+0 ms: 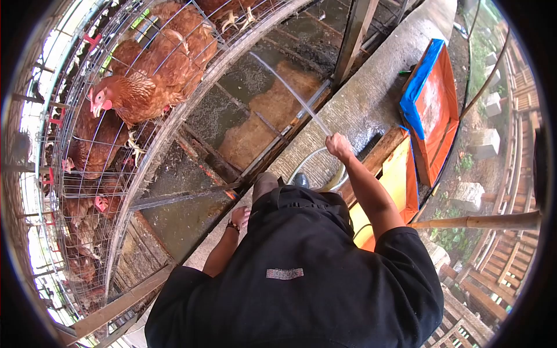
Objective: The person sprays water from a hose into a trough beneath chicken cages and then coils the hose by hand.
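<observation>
My right hand (339, 146) is closed around a pale hose (307, 158), which loops down beside my boot (301, 180). From the front of that hand a straight, whitish streak (290, 91), apparently a jet of water, runs up and left over the wet floor (191, 213) below the cages. Near my left knee hangs my left hand (239, 217), with its fingers stretched out and nothing visible in them. A dark band circles that wrist.
Brown hens (165, 75) stand in wire cages (87, 191) along the left. A concrete walkway (371, 87) runs ahead of me. At the right are an orange and blue tarp-covered frame (438, 107), a wooden plank (371, 165) and a bamboo pole (476, 223).
</observation>
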A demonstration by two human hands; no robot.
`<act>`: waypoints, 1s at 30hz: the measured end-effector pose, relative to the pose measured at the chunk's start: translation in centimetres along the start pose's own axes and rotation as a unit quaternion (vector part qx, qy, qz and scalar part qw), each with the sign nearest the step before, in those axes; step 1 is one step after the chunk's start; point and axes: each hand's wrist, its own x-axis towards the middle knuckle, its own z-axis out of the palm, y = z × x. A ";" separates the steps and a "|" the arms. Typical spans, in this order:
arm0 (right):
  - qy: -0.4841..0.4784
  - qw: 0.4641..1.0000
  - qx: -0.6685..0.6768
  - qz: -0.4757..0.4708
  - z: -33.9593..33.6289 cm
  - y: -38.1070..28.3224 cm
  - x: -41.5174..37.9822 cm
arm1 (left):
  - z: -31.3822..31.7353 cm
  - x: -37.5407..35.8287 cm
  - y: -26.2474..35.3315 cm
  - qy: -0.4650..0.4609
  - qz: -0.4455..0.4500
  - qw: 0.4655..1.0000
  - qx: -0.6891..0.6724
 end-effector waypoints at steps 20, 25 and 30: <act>-0.007 1.000 -0.007 -0.017 -0.6 -1.1 -0.6 | -0.3 1.4 -2.1 0.033 -0.031 0.999 -0.002; -0.007 1.000 -0.011 -0.019 -0.4 -1.1 -0.4 | -1.1 1.1 -2.0 -0.016 0.024 0.995 0.095; 0.000 0.998 -0.024 -0.052 1.1 0.1 0.7 | -0.9 0.8 -1.5 -0.045 0.046 0.996 0.062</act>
